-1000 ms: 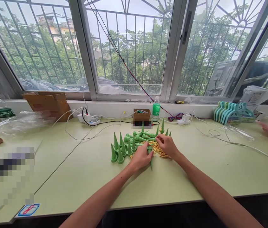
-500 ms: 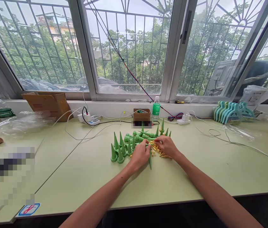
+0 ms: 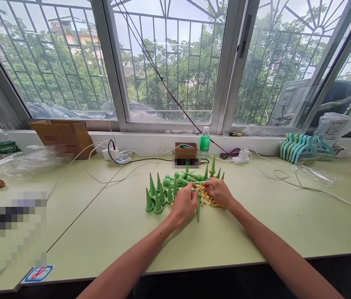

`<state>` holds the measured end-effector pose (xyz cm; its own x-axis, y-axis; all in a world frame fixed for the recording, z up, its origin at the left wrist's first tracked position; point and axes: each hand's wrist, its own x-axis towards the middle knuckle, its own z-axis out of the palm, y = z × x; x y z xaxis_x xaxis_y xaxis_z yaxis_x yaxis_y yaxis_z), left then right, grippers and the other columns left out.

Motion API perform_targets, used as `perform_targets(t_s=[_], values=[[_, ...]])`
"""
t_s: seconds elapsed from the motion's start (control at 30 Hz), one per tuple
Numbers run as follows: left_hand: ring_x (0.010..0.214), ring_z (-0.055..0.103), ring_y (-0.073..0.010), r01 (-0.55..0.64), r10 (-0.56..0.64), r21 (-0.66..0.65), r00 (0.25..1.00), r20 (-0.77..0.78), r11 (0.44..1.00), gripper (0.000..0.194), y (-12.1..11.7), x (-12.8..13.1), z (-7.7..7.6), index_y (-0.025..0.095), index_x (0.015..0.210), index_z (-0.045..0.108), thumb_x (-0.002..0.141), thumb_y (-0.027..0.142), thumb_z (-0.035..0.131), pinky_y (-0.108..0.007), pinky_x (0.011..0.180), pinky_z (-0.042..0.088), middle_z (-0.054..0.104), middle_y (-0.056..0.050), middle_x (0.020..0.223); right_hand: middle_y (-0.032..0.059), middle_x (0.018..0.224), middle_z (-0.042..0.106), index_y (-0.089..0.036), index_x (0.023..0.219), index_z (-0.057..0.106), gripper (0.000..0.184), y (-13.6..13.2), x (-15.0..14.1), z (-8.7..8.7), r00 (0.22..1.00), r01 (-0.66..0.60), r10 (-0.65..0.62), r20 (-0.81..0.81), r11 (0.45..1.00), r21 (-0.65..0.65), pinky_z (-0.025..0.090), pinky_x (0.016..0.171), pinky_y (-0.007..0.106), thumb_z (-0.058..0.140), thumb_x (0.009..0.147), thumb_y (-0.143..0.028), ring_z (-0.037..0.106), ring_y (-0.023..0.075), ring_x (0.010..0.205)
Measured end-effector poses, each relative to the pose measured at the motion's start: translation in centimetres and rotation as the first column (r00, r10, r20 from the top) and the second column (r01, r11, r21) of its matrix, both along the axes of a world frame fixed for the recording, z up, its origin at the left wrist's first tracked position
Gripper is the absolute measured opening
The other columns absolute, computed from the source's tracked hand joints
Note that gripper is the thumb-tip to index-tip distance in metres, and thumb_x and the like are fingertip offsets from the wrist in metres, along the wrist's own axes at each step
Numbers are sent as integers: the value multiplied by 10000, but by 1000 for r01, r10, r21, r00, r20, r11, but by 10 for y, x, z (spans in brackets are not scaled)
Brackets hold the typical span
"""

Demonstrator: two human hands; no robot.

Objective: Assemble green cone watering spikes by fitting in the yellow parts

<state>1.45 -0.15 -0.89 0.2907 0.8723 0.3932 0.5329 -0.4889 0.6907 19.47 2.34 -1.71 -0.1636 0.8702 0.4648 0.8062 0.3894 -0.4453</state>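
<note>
Nearest us, at seven o'clock, a flat card with a blue border and red marking lies by the edge of the table, whose pale yellow-green top is smooth, with a soft sheen. At the centre of our dial we see the left hand, its grip closed on a green spike: a slim, plastic-looking cone, its point towards six o'clock. The right hand, just beside it at two o'clock, has its fingertips drawn close in a pinch; we cannot tell whether they have hold of anything.

From the left hand towards ten o'clock stand upright spikes, smooth tapering cones on wider round bases. At twelve o'clock more green spikes lie heaped, some showing ribbed collars. Small yellow pieces, stubby and peg-like, are scattered beside and under the right hand.

Farther off, at twelve o'clock, we find a small brown cardboard box, and to its right a clear bottle with a green label. At two o'clock stand glossy turquoise and green hangers; beyond everything are metal-framed windows.
</note>
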Motion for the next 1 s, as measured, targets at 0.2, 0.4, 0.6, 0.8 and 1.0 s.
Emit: perform_targets(t_s=[0.2,0.4,0.6,0.8,1.0], values=[[450,395,-132,-5,5,13,1000,-8,1000,213,0,1,-2,172,956,611,893,328,480,-251,514,253,490,35,497,41,828,681,-205,824,769,173,-3,-1,3,998,35,-33,52,999,-32,386,613,237,597,828,-199,594,152,703],[450,392,-132,2,-2,22,1000,-8,1000,208,1,1,-3,169,960,613,886,314,484,-254,510,257,489,29,505,36,822,673,-209,803,764,171,-1,-1,0,997,38,-36,70,999,-20,359,593,232,598,843,-218,583,145,697],[471,426,-138,-9,9,11,1000,-6,1000,195,0,2,-1,168,943,620,878,300,494,-252,516,267,496,22,519,36,827,663,-212,801,758,174,1,0,-3,995,35,-33,89,999,-22,360,596,230,592,853,-217,580,143,706],[472,416,-140,-9,10,24,1000,-25,1000,204,1,1,-2,172,951,619,884,311,485,-253,512,253,498,20,521,42,822,637,-202,793,737,170,2,-2,-3,993,32,-28,115,999,-36,370,613,233,584,867,-201,580,150,734],[454,399,-135,0,0,1,1000,5,1000,216,1,1,-3,165,942,621,890,316,474,-251,505,235,502,20,513,41,826,615,-191,795,690,180,2,-4,-5,991,42,-37,126,998,-42,376,622,233,542,898,-189,567,148,731]])
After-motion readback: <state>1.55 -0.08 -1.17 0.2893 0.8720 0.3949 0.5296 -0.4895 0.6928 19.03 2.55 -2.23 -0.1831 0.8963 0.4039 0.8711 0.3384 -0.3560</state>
